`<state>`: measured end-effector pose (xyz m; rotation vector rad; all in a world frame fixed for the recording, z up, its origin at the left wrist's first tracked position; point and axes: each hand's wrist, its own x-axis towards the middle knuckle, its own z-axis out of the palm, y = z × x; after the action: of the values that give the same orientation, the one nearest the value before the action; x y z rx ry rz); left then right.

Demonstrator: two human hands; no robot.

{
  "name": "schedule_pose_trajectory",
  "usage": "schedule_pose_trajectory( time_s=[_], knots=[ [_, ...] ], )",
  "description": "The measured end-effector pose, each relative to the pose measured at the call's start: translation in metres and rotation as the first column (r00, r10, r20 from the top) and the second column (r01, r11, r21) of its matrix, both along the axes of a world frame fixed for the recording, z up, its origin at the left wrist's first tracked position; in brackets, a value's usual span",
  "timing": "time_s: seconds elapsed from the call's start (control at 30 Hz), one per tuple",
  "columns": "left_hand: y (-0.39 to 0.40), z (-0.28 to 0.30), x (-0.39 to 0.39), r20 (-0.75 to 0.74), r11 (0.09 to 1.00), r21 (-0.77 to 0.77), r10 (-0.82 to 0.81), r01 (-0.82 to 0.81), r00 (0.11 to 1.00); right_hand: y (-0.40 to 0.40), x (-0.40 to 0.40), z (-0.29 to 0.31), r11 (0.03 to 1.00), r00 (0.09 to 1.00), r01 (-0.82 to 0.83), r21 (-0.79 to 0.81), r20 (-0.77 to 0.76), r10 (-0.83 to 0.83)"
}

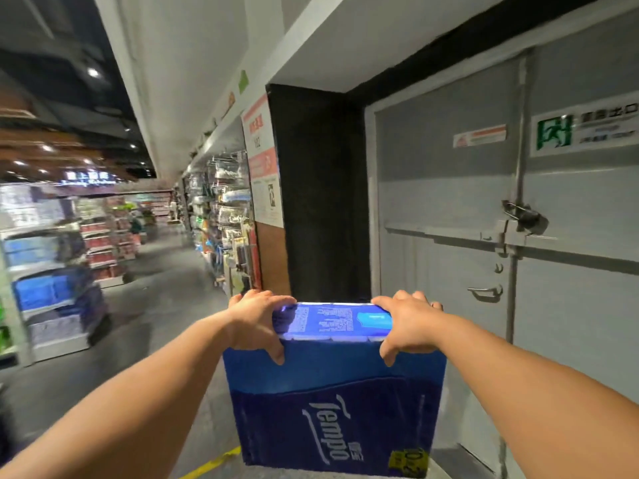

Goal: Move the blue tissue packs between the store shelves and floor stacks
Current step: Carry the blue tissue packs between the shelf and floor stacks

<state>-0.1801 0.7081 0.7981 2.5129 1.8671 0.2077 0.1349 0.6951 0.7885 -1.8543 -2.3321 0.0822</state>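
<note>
Blue tissue pack, held at lower centre before the grey door, is gripped only at its top corners by the left hand and right hand, so slippage of the slick wrap is risked.

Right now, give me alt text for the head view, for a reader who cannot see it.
A person's left hand and right hand each grip a top corner of a large blue tissue pack, holding it out in front. A grey emergency exit door with a padlock is behind it, and a blurred store aisle with shelves stretches away at left.
</note>
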Motion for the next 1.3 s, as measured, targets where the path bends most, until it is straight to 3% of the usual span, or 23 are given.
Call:
schedule_pose_trajectory(
  time_s=[0.27,0.6,0.8,1.1,1.3],
  knots=[
    [0.082,0.016,-0.087,0.042,0.956,0.028,0.29,-0.291,0.956,0.179,-0.099,0.02,0.961,0.962,-0.273,0.039,0.01,0.272],
    [0.132,-0.016,-0.258,0.035,0.808,-0.041,0.589,-0.587,0.808,0.323,-0.314,-0.005,0.816,0.815,-0.577,-0.047,0.03,0.578],
    [0.174,-0.027,-0.398,0.024,0.726,-0.07,0.686,-0.684,0.727,0.396,-0.479,-0.016,0.75,0.744,-0.659,-0.055,0.099,0.661],
    [0.21,-0.006,-0.558,-0.013,0.576,0.01,0.817,-0.817,0.576,0.479,-0.698,-0.009,0.618,0.619,-0.785,0.039,0.061,0.783],
    [0.24,-0.003,-0.667,-0.038,0.467,0.015,0.884,-0.884,0.466,0.528,-0.837,-0.016,0.5,0.5,-0.866,0.017,0.004,0.866]
  ],
)
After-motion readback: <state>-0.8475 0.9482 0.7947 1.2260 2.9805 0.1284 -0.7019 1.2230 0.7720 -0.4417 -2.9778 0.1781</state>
